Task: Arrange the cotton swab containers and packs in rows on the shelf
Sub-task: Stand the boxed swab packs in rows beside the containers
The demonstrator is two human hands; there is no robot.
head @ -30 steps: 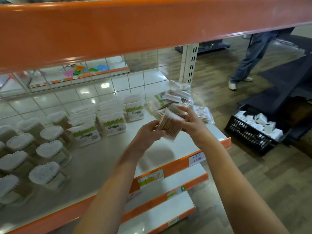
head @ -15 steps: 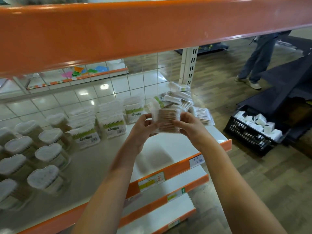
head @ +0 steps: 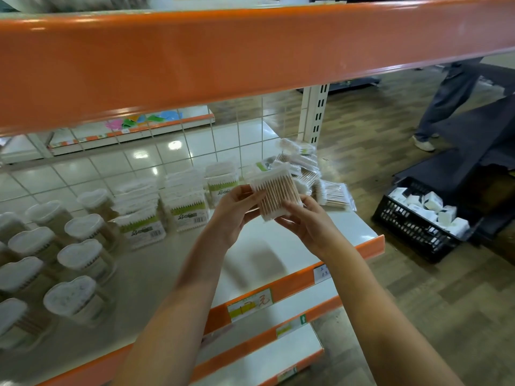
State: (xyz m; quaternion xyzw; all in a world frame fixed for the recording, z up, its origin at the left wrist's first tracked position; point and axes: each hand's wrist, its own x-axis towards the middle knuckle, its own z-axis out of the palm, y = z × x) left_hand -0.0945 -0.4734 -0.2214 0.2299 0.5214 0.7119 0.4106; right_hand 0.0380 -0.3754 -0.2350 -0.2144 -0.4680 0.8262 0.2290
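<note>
Store aisle, wood-look floor, orange-edged white shelf (head: 278, 246) under an orange beam (head: 250, 51). Both hands hold one clear swab pack (head: 276, 195) above the shelf, mid-frame. Left hand (head: 237, 210) grip: thumb and fingers curled on the pack's 9 o'clock edge. Right hand (head: 309, 224) grip: fingers cupped under its 5 o'clock corner. Pack face tilted toward camera; sticks and long axis run roughly 11 to 5 o'clock, white tips at both ends. Loose pack pile (head: 303, 171) at 1 o'clock from the held pack, at the shelf's far right end, lying at mixed angles. Labelled rectangular boxes (head: 184, 199) stand in rows at 9 o'clock from the hands. Heart-lidded tubs (head: 80, 254) in rows at 8 o'clock, blurred. Black crate (head: 418, 227) of white boxes on the floor at 3 o'clock. A person's legs (head: 443, 107) at 2 o'clock.
</note>
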